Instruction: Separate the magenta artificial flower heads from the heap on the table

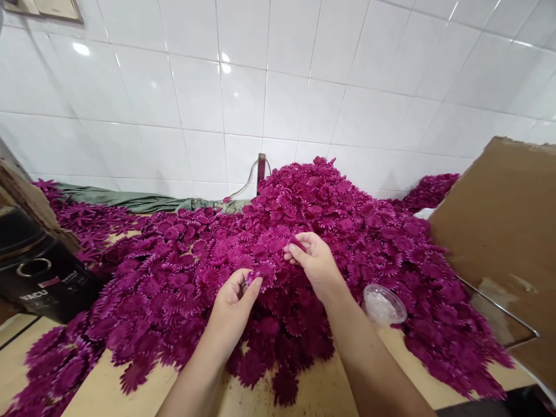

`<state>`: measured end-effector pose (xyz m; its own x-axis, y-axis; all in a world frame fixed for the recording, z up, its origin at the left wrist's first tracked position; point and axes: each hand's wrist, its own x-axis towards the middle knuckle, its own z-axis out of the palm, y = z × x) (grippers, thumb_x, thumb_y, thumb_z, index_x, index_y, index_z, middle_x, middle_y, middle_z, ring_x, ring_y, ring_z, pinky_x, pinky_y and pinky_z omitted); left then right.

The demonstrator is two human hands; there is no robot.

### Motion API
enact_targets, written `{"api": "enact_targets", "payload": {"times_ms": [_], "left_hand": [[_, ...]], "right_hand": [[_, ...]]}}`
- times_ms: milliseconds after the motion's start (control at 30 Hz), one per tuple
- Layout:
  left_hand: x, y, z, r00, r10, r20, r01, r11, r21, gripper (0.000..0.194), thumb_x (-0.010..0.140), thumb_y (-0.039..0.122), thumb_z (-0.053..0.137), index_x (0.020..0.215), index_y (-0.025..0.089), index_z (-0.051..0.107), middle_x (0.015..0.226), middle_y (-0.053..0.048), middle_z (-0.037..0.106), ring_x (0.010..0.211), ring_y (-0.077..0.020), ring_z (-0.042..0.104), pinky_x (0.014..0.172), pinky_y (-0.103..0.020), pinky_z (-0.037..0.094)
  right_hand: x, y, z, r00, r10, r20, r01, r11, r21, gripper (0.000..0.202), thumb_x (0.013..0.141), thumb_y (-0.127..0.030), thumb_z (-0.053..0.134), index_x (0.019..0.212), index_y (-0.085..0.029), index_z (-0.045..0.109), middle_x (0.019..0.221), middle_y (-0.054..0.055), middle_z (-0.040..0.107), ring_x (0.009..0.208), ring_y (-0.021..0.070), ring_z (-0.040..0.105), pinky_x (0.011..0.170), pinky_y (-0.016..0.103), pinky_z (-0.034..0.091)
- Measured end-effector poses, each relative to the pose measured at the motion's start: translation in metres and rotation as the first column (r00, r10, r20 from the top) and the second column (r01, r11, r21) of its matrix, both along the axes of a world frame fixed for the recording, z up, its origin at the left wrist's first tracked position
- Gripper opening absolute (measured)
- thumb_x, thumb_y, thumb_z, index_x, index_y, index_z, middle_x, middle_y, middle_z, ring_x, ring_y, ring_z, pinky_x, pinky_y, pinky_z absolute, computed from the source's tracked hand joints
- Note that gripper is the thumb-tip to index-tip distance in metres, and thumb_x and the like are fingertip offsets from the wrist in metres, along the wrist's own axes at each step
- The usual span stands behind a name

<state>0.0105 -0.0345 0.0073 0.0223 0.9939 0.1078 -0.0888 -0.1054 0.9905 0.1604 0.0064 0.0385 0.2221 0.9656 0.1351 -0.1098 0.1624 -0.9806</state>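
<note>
A large heap of magenta flower-shaped pieces (321,197) with pale toothed edges spreads over the tan tabletop (117,385). In front of the heap's middle, my left hand (234,295) pinches one magenta flower piece (263,273) between thumb and fingers. My right hand (310,255), a little higher and to the right, has its fingers closed on a small dark magenta piece (297,244). The two hands are apart. A round clear plastic tub (384,304) with whitish contents stands right of my right forearm.
A black box (47,278) with white lettering stands at the left. Brown cardboard (499,231) rises on the right, near a bent metal rod (499,307). Green cloth (125,197) lies along the white tiled wall (243,92). A dark strip with a cord (261,168) stands behind the heap.
</note>
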Motion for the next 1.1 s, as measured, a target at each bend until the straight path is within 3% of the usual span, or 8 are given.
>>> {"api": "enact_targets", "payload": {"times_ms": [100, 200, 333, 433, 600, 700, 867, 1100], "left_hand": [[0.003, 0.001, 0.001, 1.0, -0.024, 0.009, 0.024, 0.999, -0.022, 0.023, 0.065, 0.039, 0.06, 0.073, 0.018, 0.055, 0.065, 0.003, 0.057, 0.062, -0.0115, 0.052, 0.063, -0.023, 0.043], [0.001, 0.001, 0.0, 0.998, -0.008, 0.068, 0.011, 0.999, -0.039, 0.029, 0.062, 0.039, 0.063, 0.081, 0.018, 0.055, 0.067, 0.002, 0.06, 0.066, -0.013, 0.056, 0.065, -0.024, 0.044], [-0.001, 0.0, -0.003, 0.996, 0.021, 0.082, -0.017, 0.999, -0.052, 0.034, 0.06, 0.04, 0.066, 0.084, 0.018, 0.057, 0.072, 0.0, 0.064, 0.07, -0.0145, 0.058, 0.066, -0.024, 0.045], [0.0, -0.001, -0.001, 0.998, -0.006, 0.068, 0.009, 0.999, -0.046, 0.029, 0.061, 0.038, 0.066, 0.081, 0.017, 0.06, 0.073, 0.0, 0.065, 0.071, -0.0148, 0.059, 0.068, -0.025, 0.045], [0.005, 0.004, 0.008, 0.994, -0.087, 0.067, 0.085, 0.996, 0.04, 0.022, 0.064, 0.033, 0.064, 0.079, 0.017, 0.065, 0.1, -0.005, 0.066, 0.092, -0.0193, 0.058, 0.082, -0.028, 0.042], [0.008, 0.009, 0.011, 0.989, -0.102, 0.102, 0.096, 0.994, 0.06, 0.018, 0.062, 0.032, 0.065, 0.073, 0.017, 0.065, 0.102, -0.006, 0.066, 0.092, -0.0194, 0.058, 0.082, -0.027, 0.042], [0.009, 0.013, 0.009, 0.989, -0.079, 0.125, 0.08, 0.997, -0.005, 0.017, 0.059, 0.031, 0.067, 0.064, 0.016, 0.062, 0.064, 0.001, 0.064, 0.065, -0.0144, 0.057, 0.066, -0.025, 0.044], [0.001, 0.011, 0.003, 0.992, -0.066, 0.106, 0.071, 0.996, -0.051, 0.017, 0.057, 0.029, 0.068, 0.058, 0.015, 0.059, 0.053, 0.005, 0.056, 0.051, -0.0086, 0.047, 0.055, -0.02, 0.039]], "right_hand": [[-0.009, -0.008, -0.001, 0.996, 0.085, 0.015, -0.085, 0.996, -0.011, 0.022, 0.056, -0.025, 0.066, 0.07, -0.019, 0.05, 0.054, -0.005, 0.059, 0.047, 0.0085, 0.055, 0.049, 0.021, 0.041], [-0.011, -0.011, -0.005, 0.985, 0.152, 0.088, -0.149, 0.988, -0.041, 0.026, 0.063, -0.04, 0.061, 0.056, -0.018, 0.05, 0.044, -0.005, 0.052, 0.04, 0.0071, 0.048, 0.043, 0.021, 0.037], [-0.01, -0.006, -0.013, 0.989, 0.121, 0.086, -0.112, 0.988, -0.102, 0.048, 0.066, -0.06, 0.051, 0.042, -0.02, 0.036, 0.03, -0.009, 0.032, 0.027, 0.0036, 0.026, 0.032, 0.021, 0.019], [-0.01, -0.004, -0.017, 0.991, 0.121, 0.053, -0.115, 0.987, -0.116, 0.054, 0.062, -0.066, 0.049, 0.041, -0.022, 0.028, 0.03, -0.01, 0.027, 0.028, 0.0032, 0.022, 0.033, 0.021, 0.017], [-0.011, -0.014, -0.015, 0.931, 0.36, 0.056, -0.354, 0.931, -0.093, 0.038, 0.059, -0.052, 0.064, 0.059, -0.018, 0.048, 0.051, -0.007, 0.047, 0.047, 0.006, 0.041, 0.046, 0.02, 0.034], [-0.012, -0.019, -0.012, 0.894, 0.443, 0.065, -0.431, 0.891, -0.146, 0.031, 0.057, -0.041, 0.069, 0.066, -0.019, 0.049, 0.051, -0.008, 0.047, 0.046, 0.0065, 0.042, 0.045, 0.02, 0.035], [-0.015, -0.019, -0.012, 0.925, 0.352, 0.146, -0.327, 0.93, -0.17, 0.026, 0.057, -0.037, 0.066, 0.062, -0.019, 0.047, 0.046, -0.009, 0.043, 0.041, 0.0067, 0.038, 0.041, 0.021, 0.031], [-0.013, -0.014, -0.018, 0.968, 0.196, 0.154, -0.2, 0.98, 0.009, 0.024, 0.063, -0.04, 0.058, 0.061, -0.019, 0.048, 0.051, -0.006, 0.045, 0.048, 0.0081, 0.04, 0.048, 0.022, 0.032]]}}
